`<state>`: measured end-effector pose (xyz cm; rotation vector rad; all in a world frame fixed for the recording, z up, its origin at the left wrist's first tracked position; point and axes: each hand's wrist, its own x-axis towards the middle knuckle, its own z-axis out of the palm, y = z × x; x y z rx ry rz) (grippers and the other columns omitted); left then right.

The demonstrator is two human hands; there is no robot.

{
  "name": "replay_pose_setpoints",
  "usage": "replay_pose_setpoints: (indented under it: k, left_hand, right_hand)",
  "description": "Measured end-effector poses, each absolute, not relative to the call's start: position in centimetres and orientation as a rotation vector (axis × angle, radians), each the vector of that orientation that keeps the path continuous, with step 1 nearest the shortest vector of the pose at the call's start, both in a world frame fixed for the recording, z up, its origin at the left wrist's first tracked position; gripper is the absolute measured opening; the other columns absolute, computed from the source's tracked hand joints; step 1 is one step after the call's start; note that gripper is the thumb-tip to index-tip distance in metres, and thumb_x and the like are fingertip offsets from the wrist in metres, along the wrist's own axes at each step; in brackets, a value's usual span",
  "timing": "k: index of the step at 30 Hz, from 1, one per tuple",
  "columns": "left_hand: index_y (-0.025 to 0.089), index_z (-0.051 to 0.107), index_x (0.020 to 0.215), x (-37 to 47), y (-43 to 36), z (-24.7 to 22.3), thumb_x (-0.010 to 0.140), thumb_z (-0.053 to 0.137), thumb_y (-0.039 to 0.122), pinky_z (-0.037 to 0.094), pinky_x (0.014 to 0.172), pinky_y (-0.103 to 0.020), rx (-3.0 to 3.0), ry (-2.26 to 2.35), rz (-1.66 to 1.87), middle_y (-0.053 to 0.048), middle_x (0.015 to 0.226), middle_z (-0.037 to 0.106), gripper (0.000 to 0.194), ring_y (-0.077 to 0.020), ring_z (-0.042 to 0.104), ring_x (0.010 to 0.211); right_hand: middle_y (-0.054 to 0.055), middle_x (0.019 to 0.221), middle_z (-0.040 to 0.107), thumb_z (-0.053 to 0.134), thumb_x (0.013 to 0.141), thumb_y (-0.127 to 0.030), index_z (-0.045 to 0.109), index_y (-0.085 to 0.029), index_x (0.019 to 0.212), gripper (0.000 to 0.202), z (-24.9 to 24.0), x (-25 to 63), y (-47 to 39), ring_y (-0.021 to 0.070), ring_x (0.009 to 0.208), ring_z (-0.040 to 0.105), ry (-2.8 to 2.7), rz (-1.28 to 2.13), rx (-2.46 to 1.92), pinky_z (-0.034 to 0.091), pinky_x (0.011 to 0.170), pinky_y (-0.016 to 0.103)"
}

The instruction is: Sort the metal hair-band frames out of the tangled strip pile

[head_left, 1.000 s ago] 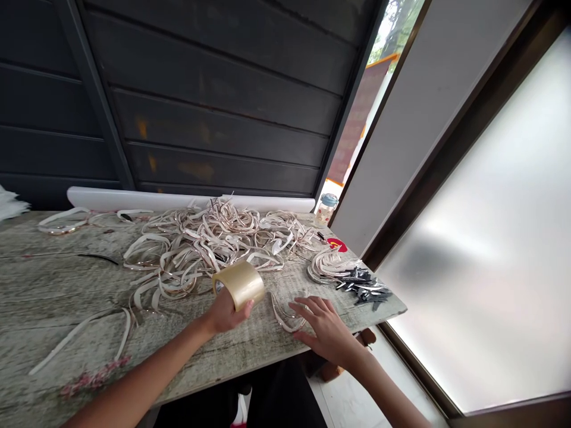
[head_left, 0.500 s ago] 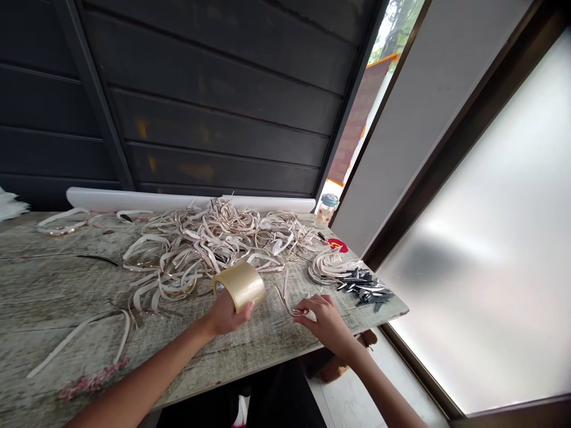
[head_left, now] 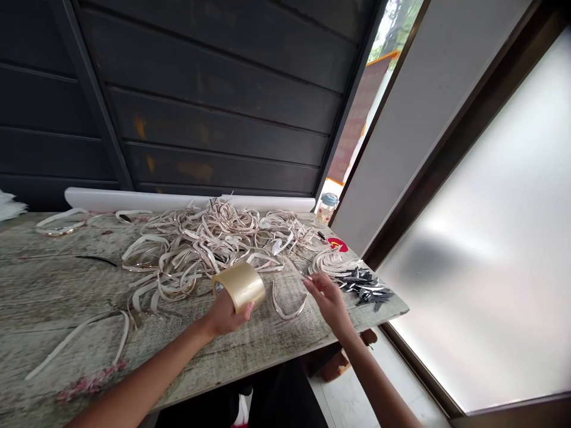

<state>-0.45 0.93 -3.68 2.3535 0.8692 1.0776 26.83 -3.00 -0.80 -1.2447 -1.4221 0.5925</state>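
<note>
My left hand [head_left: 229,314] grips a wide roll of clear, yellowish packing tape [head_left: 243,285], its thumb on the near side and fingers inside the core. To the right, my right hand [head_left: 328,297] is above the table with finger and thumb pinched on a thin pale strip [head_left: 294,267], which looks blurred. Between the hands, a U-shaped white strip with a shiny rose-gold edge [head_left: 288,316] lies on the wood. Behind both hands spreads a tangled heap of similar strips [head_left: 209,232]. A neater bundle of curved strips [head_left: 323,261] sits beyond my right hand.
Black strip offcuts [head_left: 366,286] are piled at the table's right corner, near a red round sticker [head_left: 338,244]. A lidded jar [head_left: 328,208] stands at the back right. A white roll [head_left: 134,199] lies along the dark wall. Loose strips [head_left: 66,348] lie at left.
My right hand has let go of the curved strip, which now lies on the table, and has moved up and away to a thin pale strip. My left hand stays with the tape.
</note>
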Motion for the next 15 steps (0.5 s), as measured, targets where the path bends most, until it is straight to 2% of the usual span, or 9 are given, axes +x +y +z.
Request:
replay_pose_setpoints:
  k: [3,5,8,10,12,15]
  left_hand:
    - [0.023,0.061,0.107,-0.4,0.9,-3.4,0.089,0.046,0.036,0.053,0.088,-0.04,2.371,0.842,1.051,-0.007,0.102,0.07,0.026,-0.0283,0.065,0.099]
    - [0.023,0.061,0.104,-0.4,0.9,-3.3,0.089,0.046,0.035,0.054,0.088,-0.04,2.382,0.845,1.033,-0.007,0.101,0.071,0.025,-0.0285,0.066,0.099]
    - [0.022,0.06,0.109,-0.5,0.9,-3.4,0.089,0.047,0.036,0.053,0.09,-0.042,2.397,0.871,1.043,-0.009,0.104,0.07,0.028,-0.0293,0.065,0.101]
    - [0.022,0.059,0.113,-0.5,0.9,-3.5,0.089,0.047,0.037,0.052,0.092,-0.043,2.397,0.883,1.061,-0.009,0.108,0.07,0.031,-0.0298,0.065,0.103]
    - [0.022,0.059,0.112,-0.6,0.9,-3.6,0.09,0.046,0.037,0.052,0.093,-0.042,2.398,0.879,1.051,-0.009,0.108,0.07,0.03,-0.0296,0.064,0.104]
    - [0.022,0.06,0.114,-0.6,1.0,-3.7,0.091,0.047,0.038,0.053,0.091,-0.041,2.376,0.863,1.008,-0.009,0.108,0.07,0.031,-0.029,0.065,0.103]
  right_hand:
    - [0.0,0.078,0.063,0.075,0.076,-0.053,0.063,-0.022,0.085,0.035,-0.9,26.3,-3.4,0.0164,0.073,0.06,-1.089,0.926,-1.086,0.05,0.073,0.031]
    - [0.001,0.084,0.067,0.081,0.068,-0.053,0.064,-0.022,0.089,0.041,-1.2,25.8,-3.8,0.0183,0.079,0.064,-0.948,1.102,-1.051,0.052,0.078,0.033]
    - [0.007,0.092,0.071,0.082,0.063,-0.057,0.068,-0.021,0.101,0.054,-1.6,25.7,-4.8,0.0246,0.086,0.068,-0.999,1.217,-1.178,0.053,0.072,0.035]
    - [0.009,0.096,0.073,0.078,0.067,-0.06,0.071,-0.02,0.106,0.056,-1.6,26.1,-5.6,0.0279,0.089,0.067,-1.183,1.164,-1.285,0.053,0.071,0.037]
    - [0.009,0.097,0.074,0.068,0.078,-0.059,0.074,-0.02,0.105,0.048,-1.4,26.8,-6.4,0.0285,0.09,0.066,-1.437,1.049,-1.36,0.051,0.076,0.039]
    - [0.008,0.095,0.075,0.057,0.088,-0.053,0.077,-0.021,0.1,0.039,-0.7,27.6,-7.2,0.0244,0.078,0.064,-1.684,0.779,-1.522,0.05,0.077,0.038]
